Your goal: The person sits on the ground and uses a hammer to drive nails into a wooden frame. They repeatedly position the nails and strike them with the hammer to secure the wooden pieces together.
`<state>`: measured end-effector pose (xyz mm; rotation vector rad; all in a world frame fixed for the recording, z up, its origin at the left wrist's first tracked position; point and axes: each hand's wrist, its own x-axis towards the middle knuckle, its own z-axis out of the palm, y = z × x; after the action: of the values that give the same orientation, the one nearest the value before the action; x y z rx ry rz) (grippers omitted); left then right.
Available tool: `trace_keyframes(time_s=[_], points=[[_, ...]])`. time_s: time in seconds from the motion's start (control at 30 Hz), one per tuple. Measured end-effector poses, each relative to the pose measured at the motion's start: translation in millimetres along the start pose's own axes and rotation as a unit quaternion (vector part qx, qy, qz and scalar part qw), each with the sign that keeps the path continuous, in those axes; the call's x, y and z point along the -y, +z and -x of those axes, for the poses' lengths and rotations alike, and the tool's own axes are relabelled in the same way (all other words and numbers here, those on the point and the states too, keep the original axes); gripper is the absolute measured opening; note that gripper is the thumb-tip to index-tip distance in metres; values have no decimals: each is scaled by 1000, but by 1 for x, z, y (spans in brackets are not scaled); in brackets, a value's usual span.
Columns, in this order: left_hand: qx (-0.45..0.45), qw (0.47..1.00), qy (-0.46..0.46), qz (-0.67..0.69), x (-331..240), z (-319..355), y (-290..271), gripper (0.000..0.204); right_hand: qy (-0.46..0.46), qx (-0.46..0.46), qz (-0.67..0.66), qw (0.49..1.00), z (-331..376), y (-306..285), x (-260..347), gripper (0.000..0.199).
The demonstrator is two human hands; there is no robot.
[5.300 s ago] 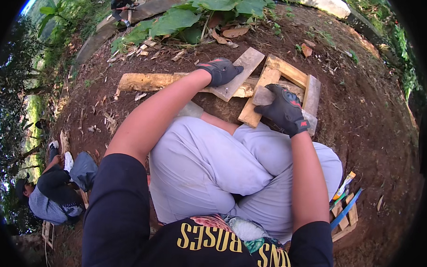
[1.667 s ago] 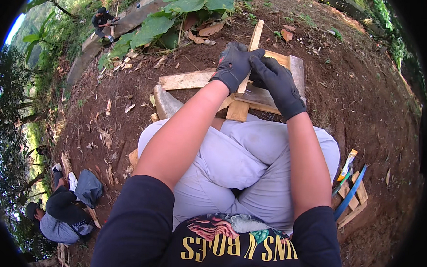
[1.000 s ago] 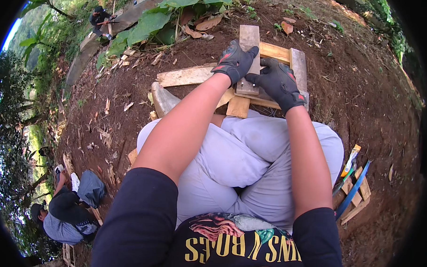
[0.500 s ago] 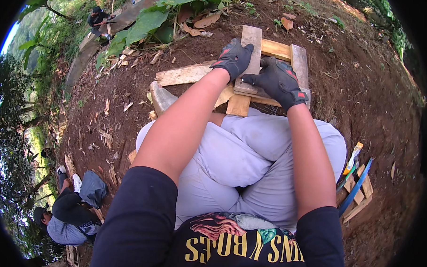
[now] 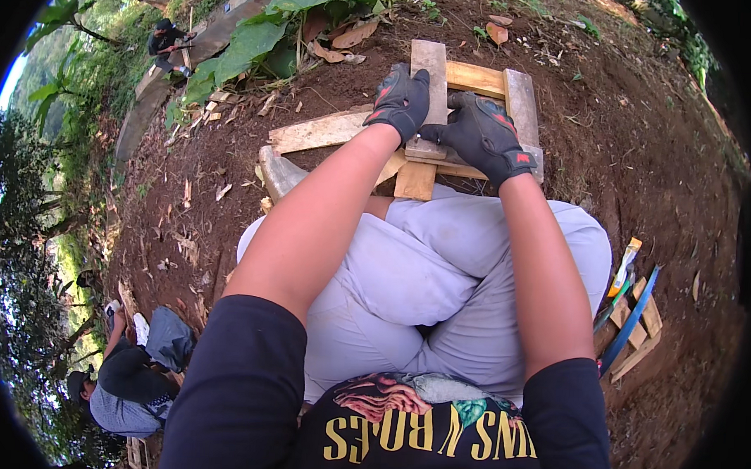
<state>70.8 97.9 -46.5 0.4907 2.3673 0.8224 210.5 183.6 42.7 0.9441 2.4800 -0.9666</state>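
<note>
A small wooden frame lies on the soil before my crossed legs. Its left board (image 5: pixel 429 63) runs lengthwise, the right board (image 5: pixel 524 103) stands apart from it, and a lighter slat (image 5: pixel 477 78) spans the far side. My left hand (image 5: pixel 402 101), in a black and red glove, grips the left board by its left edge. From the other side my right hand (image 5: pixel 481 137), gloved alike, holds the same board, its thumb near the near end. A tiny pale spot shows at that thumb tip; I cannot make out what it is. A short wood block (image 5: pixel 415 180) sticks out underneath.
A loose plank (image 5: pixel 317 132) lies left of the frame, by my foot (image 5: pixel 280 173). Right of my knee are a blue curved strip (image 5: pixel 629 323), a yellow-white packet (image 5: pixel 625 266) and wood offcuts (image 5: pixel 633 359). Two other people (image 5: pixel 130 400) sit at the left, apart from me.
The left board has shifted slightly left, widening the gap to the right board. Both hands have moved with it and keep their hold.
</note>
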Motion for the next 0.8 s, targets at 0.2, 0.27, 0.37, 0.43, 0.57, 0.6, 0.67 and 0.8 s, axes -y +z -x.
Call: trace_keyframes(time_s=[0.2,0.27,0.37,0.43,0.57,0.6,0.67,0.8], points=[[-14,1000,16,-11,-1,2,0,56,2,-24,-7,1000,4,3,1,84],[-12,1000,10,-1,-7,6,-2,56,3,-24,-21,999,6,1,3,84],[-13,1000,6,3,-14,12,-5,56,3,-19,-21,1000,5,0,2,84],[-22,1000,16,-10,-11,8,-6,57,7,-26,-10,1000,4,2,3,83],[-30,999,16,-11,-13,8,-8,61,3,-13,-46,999,4,-2,1,85],[-30,999,23,-13,-13,6,-9,63,1,-15,-40,999,2,1,-2,85],[-13,1000,25,-8,-13,4,-8,68,-3,-19,-28,999,-4,10,-9,87],[21,1000,13,5,-15,11,-12,77,9,26,-9,1000,3,-5,3,90]])
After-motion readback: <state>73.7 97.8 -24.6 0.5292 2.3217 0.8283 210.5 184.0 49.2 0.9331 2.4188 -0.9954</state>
